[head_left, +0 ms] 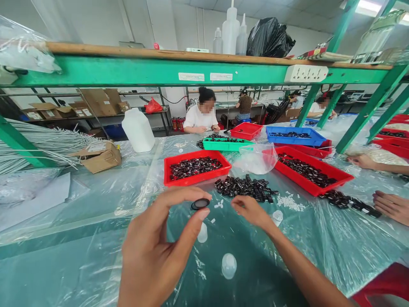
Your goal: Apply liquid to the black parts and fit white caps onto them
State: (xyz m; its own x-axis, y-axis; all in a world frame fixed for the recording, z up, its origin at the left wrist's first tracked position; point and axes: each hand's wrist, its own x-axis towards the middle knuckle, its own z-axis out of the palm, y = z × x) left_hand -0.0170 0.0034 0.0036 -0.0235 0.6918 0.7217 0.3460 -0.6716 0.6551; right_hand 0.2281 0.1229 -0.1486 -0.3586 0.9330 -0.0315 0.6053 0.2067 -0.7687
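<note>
Between the thumb and index finger of my left hand (159, 243) is a small black oval part (200, 204) with a dark rim and a greyish face. My right hand (251, 209) is to the right of it, fingers curled together above the table; whatever they pinch, if anything, is hidden. Just beyond that hand lies a heap of black parts (246, 187). Small white pieces (290, 202) are scattered to its right, and a few more white pieces (219, 204) lie between my hands. Small translucent cups (229, 266) stand on the plastic-covered table.
Behind the heap are a red tray (198, 181) and another red tray (319, 189), both holding black parts. A green tray (228, 146), a blue tray (295, 135) and a white jug (138, 130) stand farther back. A neighbour's hand (391, 207) rests at right. A green shelf beam (128, 72) crosses overhead.
</note>
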